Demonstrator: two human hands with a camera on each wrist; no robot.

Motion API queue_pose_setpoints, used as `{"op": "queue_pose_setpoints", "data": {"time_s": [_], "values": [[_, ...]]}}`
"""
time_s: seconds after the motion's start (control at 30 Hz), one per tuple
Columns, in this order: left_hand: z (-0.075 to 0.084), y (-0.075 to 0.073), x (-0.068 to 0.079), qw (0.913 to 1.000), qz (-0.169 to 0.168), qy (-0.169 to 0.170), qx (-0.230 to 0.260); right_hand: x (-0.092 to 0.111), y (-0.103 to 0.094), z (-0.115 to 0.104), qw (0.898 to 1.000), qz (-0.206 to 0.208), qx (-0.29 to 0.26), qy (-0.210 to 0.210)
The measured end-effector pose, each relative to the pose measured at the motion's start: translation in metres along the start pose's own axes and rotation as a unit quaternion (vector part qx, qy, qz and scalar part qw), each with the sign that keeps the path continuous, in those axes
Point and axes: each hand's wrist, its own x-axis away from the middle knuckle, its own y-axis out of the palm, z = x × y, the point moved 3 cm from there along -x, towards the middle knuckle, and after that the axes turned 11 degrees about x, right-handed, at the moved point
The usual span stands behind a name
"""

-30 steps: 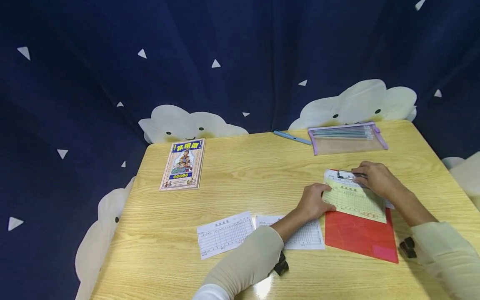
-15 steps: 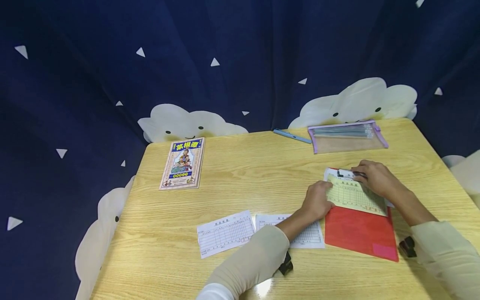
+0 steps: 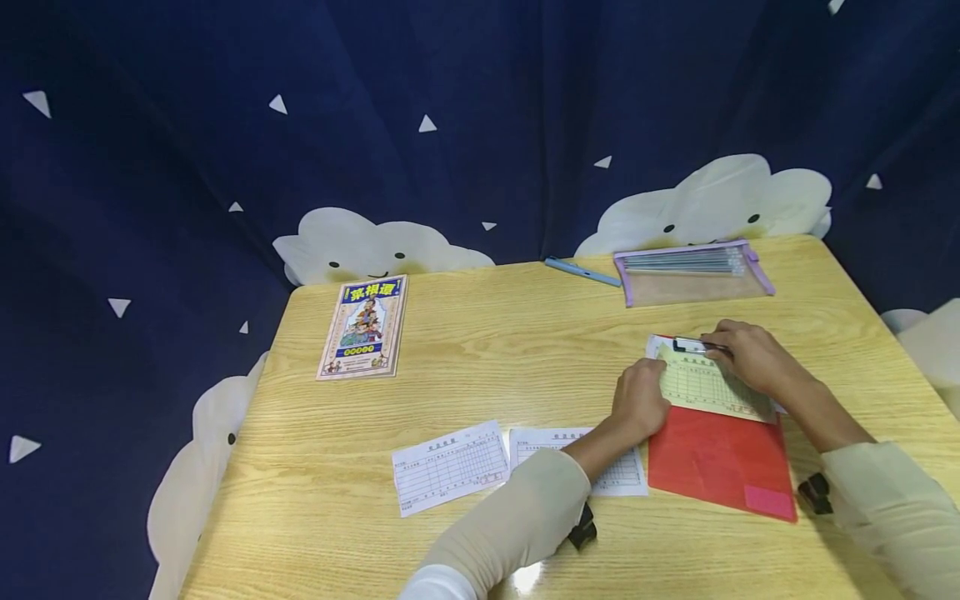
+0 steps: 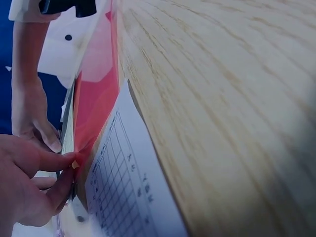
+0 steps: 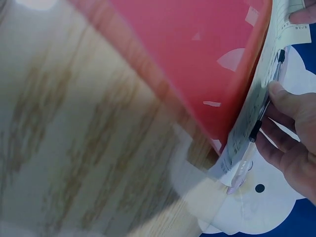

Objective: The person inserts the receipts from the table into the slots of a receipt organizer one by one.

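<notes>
A red clipboard [image 3: 712, 467] lies on the right part of the table, a metal clip [image 3: 692, 345] at its far end. My right hand [image 3: 753, 357] grips this clip; in the right wrist view the thumb [image 5: 282, 96] presses it from one side with fingers on the other. A pale yellow printed form [image 3: 712, 387] lies over the board, its top edge close to the clip. At its left edge my left hand [image 3: 639, 400] pinches it between thumb and fingers [image 4: 61, 160]. Beneath the yellow form, white paper [image 3: 654, 342] shows at the board's far left corner.
Two white printed forms [image 3: 450, 468] lie left of the board, one partly under my left forearm. At the back are a blue pen [image 3: 581, 272] and a mesh pouch [image 3: 675, 292] of pencil-like sticks. A book [image 3: 362, 329] lies back left, before a dark blue curtain [image 3: 480, 125].
My left hand has moved slightly away from me and to the right, sliding the yellow form up the board toward the clip. My right hand has stayed at the clip.
</notes>
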Motion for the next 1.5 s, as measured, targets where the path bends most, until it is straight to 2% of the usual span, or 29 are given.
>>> {"op": "queue_pose_setpoints", "data": {"time_s": [0.17, 0.43, 0.63, 0.87, 1.1, 1.37, 1.5], "values": [[0.0, 0.0, -0.002, 1.0, 0.004, -0.001, -0.001, -0.001, 0.0, 0.0, 1.0, 0.023, -0.001, -0.016], [0.003, 0.0, -0.006, 1.0, 0.006, 0.002, -0.005, 0.0, 0.0, 0.0, 0.999, 0.035, 0.006, -0.029], [0.003, 0.002, -0.009, 0.9999, -0.002, -0.013, -0.008, 0.002, 0.001, 0.0, 0.999, 0.029, 0.002, -0.02], [0.003, 0.004, -0.014, 0.9992, -0.014, -0.029, -0.025, 0.002, 0.0, -0.001, 0.999, 0.045, 0.002, -0.027], [0.002, 0.005, -0.015, 0.9987, -0.021, -0.041, -0.022, 0.0, 0.001, -0.002, 0.999, 0.027, 0.0, -0.018], [0.006, -0.004, -0.015, 0.9961, -0.04, -0.033, -0.072, 0.0, 0.0, -0.001, 1.0, 0.003, 0.003, 0.002], [0.003, -0.016, -0.012, 0.9971, -0.041, -0.05, -0.041, 0.0, -0.001, -0.001, 1.0, -0.008, 0.002, 0.014]]}}
